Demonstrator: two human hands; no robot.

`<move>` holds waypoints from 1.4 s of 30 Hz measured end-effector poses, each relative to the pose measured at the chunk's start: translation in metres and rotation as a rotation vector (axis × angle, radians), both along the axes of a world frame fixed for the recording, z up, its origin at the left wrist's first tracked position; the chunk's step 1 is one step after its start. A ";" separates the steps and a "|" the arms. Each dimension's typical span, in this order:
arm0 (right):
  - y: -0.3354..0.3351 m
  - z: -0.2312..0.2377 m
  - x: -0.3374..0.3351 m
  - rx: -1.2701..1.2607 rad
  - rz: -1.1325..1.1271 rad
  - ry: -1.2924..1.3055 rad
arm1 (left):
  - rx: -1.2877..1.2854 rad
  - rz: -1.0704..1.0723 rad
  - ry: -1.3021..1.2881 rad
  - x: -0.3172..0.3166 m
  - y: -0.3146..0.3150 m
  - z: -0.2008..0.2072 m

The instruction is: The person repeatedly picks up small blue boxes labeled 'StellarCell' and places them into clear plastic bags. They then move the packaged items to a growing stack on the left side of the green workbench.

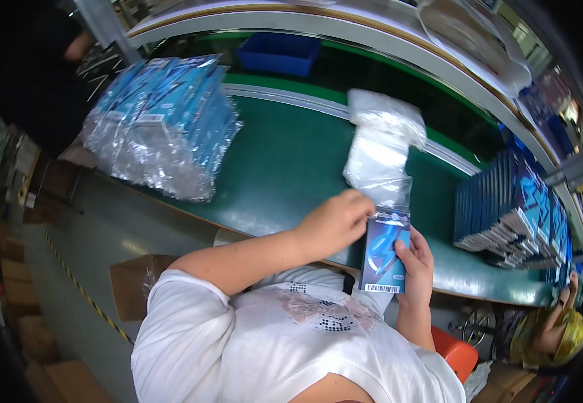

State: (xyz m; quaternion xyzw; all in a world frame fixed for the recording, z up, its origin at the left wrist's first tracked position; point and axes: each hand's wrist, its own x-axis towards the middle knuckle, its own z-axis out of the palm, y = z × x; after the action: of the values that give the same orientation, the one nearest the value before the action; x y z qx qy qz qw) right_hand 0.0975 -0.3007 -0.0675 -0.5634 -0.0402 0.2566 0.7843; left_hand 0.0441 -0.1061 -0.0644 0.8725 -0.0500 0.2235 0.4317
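Observation:
My right hand (pixel 418 265) grips a flat blue box (pixel 383 258) by its right side, thumb across the front. The box is upright, with a pale lightning-like design and a barcode strip along its lower end. At its upper left corner, the fingers of my left hand (pixel 337 225) are pinched together on the edge of a clear plastic bag (pixel 397 191). The bag meets the top end of the box; how far the box sits inside it I cannot tell. Just beyond lies a stack of clear plastic bags (pixel 377 151) on the green work surface (pixel 284 161).
Bagged blue boxes (pixel 160 124) are piled at the left. Stacked blue boxes (pixel 506 208) stand at the right. Behind are a blue bin (pixel 279 54) and a raised shelf (pixel 345 20). An open carton (pixel 133 285) sits below left. Other people are at both sides.

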 end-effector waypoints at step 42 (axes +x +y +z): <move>0.051 0.046 -0.015 0.004 0.350 -1.120 | -0.437 0.291 -0.414 -0.076 0.079 0.118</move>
State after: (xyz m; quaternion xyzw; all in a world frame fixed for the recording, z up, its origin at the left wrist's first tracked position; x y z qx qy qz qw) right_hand 0.0828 -0.2493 -0.0220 -0.5966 -0.5413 0.0453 0.5908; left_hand -0.0323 -0.0276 0.0533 0.6933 0.0378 0.4606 0.5530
